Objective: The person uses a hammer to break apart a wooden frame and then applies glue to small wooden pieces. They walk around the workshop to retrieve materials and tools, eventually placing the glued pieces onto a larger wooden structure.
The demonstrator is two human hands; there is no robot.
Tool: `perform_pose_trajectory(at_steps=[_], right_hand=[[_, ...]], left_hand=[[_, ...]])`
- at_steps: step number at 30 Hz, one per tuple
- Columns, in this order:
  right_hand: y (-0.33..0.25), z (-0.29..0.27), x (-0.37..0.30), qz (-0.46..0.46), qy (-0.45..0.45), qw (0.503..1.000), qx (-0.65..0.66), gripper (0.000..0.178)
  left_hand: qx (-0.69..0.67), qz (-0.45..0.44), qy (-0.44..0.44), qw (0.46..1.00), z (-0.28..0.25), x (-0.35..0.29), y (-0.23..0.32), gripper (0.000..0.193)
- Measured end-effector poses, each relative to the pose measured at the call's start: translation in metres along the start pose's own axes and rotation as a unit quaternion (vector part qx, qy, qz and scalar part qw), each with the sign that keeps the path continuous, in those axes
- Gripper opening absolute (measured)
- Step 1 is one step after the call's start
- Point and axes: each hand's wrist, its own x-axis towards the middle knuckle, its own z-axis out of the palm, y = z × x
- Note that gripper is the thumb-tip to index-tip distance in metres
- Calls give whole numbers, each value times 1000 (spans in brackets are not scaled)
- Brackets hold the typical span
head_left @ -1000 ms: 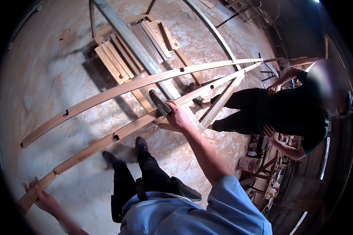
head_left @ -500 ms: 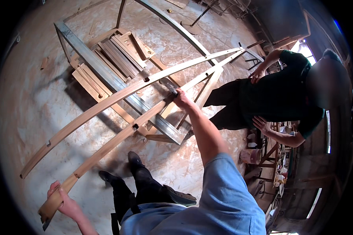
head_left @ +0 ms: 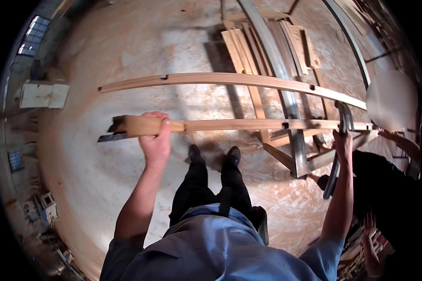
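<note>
My left hand (head_left: 155, 140) is wrapped round a long wooden rail (head_left: 234, 124) near its broad left end, which has a dark, notched tip. Dark notches mark the rail along its length. My right hand (head_left: 343, 140), at the rail's right part, is closed round a dark metal tool (head_left: 345, 114) with a hooked top and a long shaft; its exact kind is unclear. Whether these fingers also touch the rail cannot be told. Beyond lies a second, slightly curved wooden rail (head_left: 211, 78), roughly parallel to the first. Both rails cross above a grey metal frame (head_left: 291, 110).
Wooden slats (head_left: 248, 49) are stacked beside the metal frame. At right stands another person in dark clothes (head_left: 377, 187), one hand (head_left: 394, 136) at the rail's far end. A pale box (head_left: 44, 95) stands at the left wall, and tools (head_left: 44, 208) lie lower left.
My view has swung left, so the rails now run almost level across it. The other person's hand is now at the rail's right end. Both my hands stay closed.
</note>
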Motion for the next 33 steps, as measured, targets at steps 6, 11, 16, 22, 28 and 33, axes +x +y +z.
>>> perform_pose_trajectory(at_steps=[6, 11, 16, 22, 28, 33], right_hand=[[-118, -14, -107, -52, -177, 971, 151, 27], [-259, -38, -181, -147, -291, 911, 251, 45], [-296, -14, -221, -289, -305, 905, 67, 52], [-368, -4, -233, -389, -310, 868, -2, 41], [-380, 10, -235, -386, -341, 856, -46, 35], [-381, 4, -235, -417, -307, 854, 56, 30]], left_hand=[[-65, -35, 25, 997, 12, -5, 13, 10], [-91, -96, -4, 991, 10, -4, 12, 18], [-51, -88, -30, 994, 9, -4, 16, 11], [-55, -7, -7, 998, 7, -3, 4, 8], [-55, -51, 1, 997, 12, -8, -8, 13], [-70, -53, 5, 996, 12, -9, -13, 13]])
